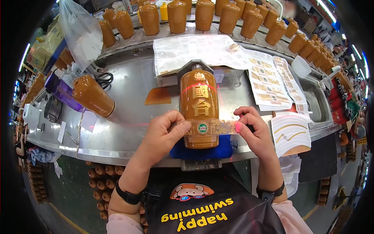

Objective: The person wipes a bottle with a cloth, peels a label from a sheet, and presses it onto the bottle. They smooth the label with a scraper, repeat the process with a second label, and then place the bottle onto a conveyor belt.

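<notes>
A brown glazed bottle (pixel 199 97) with gold characters lies in a dark holder (pixel 196 62), its base toward me over a blue cloth (pixel 224 147). Across its lower part runs a patterned gold strip (pixel 224 127) with a green round emblem. My left hand (pixel 165 130) pinches the strip's left end against the bottle, thumb and fingers pressed together. Out to the right, my right hand (pixel 253 130) grips the strip's other end between thumb and finger, and that end stands off the bottle. Red light lines cross the bottle.
Sticker sheets (pixel 269 80) and curved gold strips on white paper (pixel 290 132) are at right, near a sink (pixel 315 103). Another bottle (pixel 93 95), scissors (pixel 104 80) and a purple container (pixel 62 91) stand or lie at left. Several bottles (pixel 177 16) line the far conveyor.
</notes>
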`<state>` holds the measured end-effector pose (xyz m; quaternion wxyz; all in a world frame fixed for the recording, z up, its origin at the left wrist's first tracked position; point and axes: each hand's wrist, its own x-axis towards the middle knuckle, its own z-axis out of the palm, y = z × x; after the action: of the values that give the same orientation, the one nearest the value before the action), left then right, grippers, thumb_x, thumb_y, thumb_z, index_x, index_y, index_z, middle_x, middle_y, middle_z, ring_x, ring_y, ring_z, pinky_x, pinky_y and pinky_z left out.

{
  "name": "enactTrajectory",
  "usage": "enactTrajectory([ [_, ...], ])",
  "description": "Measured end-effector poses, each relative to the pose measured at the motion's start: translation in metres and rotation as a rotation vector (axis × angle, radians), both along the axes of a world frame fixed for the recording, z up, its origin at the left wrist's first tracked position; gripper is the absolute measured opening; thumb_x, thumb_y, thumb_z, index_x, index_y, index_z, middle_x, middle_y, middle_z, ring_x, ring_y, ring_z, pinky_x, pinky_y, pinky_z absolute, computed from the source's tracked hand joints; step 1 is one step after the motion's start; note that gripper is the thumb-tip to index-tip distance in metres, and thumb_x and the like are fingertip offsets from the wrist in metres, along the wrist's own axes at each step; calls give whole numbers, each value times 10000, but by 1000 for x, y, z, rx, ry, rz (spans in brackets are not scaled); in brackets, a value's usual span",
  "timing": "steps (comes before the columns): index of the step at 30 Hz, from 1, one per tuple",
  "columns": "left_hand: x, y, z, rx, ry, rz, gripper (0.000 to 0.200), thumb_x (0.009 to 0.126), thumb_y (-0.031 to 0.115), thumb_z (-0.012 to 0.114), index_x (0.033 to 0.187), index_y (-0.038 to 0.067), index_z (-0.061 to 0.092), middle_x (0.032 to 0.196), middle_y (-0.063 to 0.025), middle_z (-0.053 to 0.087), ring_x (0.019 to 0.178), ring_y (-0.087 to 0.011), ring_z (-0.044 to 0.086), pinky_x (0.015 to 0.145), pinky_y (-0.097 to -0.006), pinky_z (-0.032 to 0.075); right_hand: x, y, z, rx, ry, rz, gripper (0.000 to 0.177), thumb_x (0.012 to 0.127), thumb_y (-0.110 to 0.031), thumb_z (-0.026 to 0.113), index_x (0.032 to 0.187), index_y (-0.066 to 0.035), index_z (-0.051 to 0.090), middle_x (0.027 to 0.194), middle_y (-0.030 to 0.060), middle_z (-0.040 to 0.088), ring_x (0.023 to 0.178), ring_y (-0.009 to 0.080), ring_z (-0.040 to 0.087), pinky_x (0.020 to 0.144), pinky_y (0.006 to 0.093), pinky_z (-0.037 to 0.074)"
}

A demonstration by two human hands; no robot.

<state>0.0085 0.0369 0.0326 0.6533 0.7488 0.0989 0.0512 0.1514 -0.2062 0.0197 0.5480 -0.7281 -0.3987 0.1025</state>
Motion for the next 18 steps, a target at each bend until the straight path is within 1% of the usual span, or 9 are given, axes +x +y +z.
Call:
enactTrajectory([
  [2,0,-1,1,33,7,10,192,958,185,624,833,67,538,761,64,479,711,-28,413,619,-199,352,-1,0,1,-6,11,-3,147,920,-126,641,850,1,618,1101,95,563,823,97,523,689,218,426],
  [5,1,-4,-8,44,-96,74,225,922,198,670,808,43,553,667,72,431,623,-26,359,535,-223,316,-1,1,0,-16,33,-9,145,918,-126,642,853,1,616,1100,91,563,817,94,519,687,219,425],
  [7,2,-4,-11,29,-102,87,221,921,194,671,814,44,549,668,74,427,626,-26,360,537,-223,316,-2,1,-1,-26,54,-15,142,916,-123,642,852,1,612,1101,88,563,807,91,512,683,219,424],
  [10,2,-4,-15,0,-113,91,215,920,192,671,823,47,546,673,76,422,630,-24,356,541,-222,314,0,-1,-2,-103,96,7,119,920,-116,628,860,-14,618,1145,93,563,1022,158,526,891,274,407],
  [12,1,-3,-17,-17,-109,90,202,926,190,664,852,45,546,698,69,440,649,-25,375,557,-213,328,4,1,-10,-137,5,-48,117,923,-110,622,980,-10,640,1181,96,558,1045,164,530,900,283,413],
  [14,-2,-2,-20,-28,-96,90,184,936,186,652,904,38,546,745,53,478,684,-27,416,586,-197,357,4,3,-9,-133,-53,-69,201,921,-88,614,1105,-7,632,1215,111,550,1068,189,542,870,288,440],
  [16,-5,-6,-20,-129,-144,136,266,935,246,661,1012,31,525,872,9,512,805,-65,469,703,-221,405,-2,9,3,-90,-75,-54,323,915,-49,604,1234,-6,592,1247,138,539,1089,233,563,800,289,487],
  [17,-5,-8,-20,-180,-165,158,320,934,276,666,1066,27,514,936,-13,529,865,-84,495,762,-233,428,-2,10,1,-88,-95,56,508,916,-136,636,1378,0,474,1342,182,482,1194,282,521,913,324,474],
  [18,-4,-10,-26,-113,-216,174,386,928,316,669,1111,26,491,1016,-39,521,940,-112,488,828,-262,416,-2,15,-2,-81,-116,93,563,910,-185,652,1394,13,443,1360,196,466,1224,299,502,957,339,450],
])
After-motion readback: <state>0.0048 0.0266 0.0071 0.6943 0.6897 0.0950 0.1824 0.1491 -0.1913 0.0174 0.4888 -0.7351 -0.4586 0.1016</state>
